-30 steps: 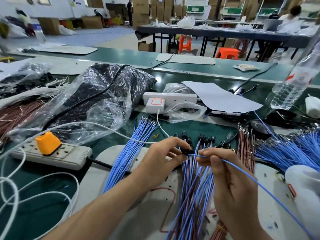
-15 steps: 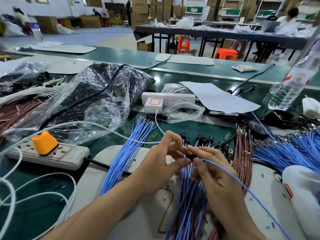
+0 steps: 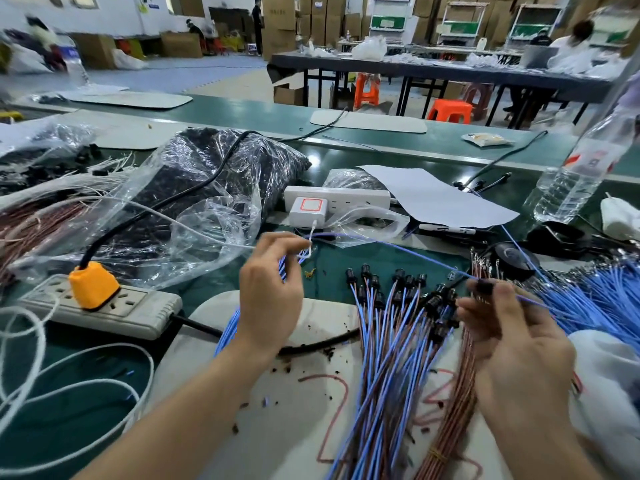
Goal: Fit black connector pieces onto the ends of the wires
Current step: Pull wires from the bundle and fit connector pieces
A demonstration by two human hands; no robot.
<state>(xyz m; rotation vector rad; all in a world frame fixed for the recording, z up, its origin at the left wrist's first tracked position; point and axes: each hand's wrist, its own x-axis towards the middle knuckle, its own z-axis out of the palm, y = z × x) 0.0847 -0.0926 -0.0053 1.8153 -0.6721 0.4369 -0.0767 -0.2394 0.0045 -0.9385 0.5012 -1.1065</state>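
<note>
Bare blue wires (image 3: 230,327) wait left of the left hand (image 3: 272,296), which pinches one wire (image 3: 398,250). Many fitted wires (image 3: 391,306) lie in the middle. The right hand (image 3: 512,348) pinches a connector (image 3: 483,287) on that wire. More bare wires (image 3: 602,299) lie near the right edge of the table (image 3: 204,292), so I think much work is left.

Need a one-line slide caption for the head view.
Left hand and right hand hold a blue wire stretched between them, a black connector pinched in the right hand.

An orange plug (image 3: 93,284) is seated in a grey power strip (image 3: 145,306) at left; a paper sheet (image 3: 436,199) and a tilted water bottle (image 3: 575,171) are seen farther right on the surface (image 3: 332,282).
</note>
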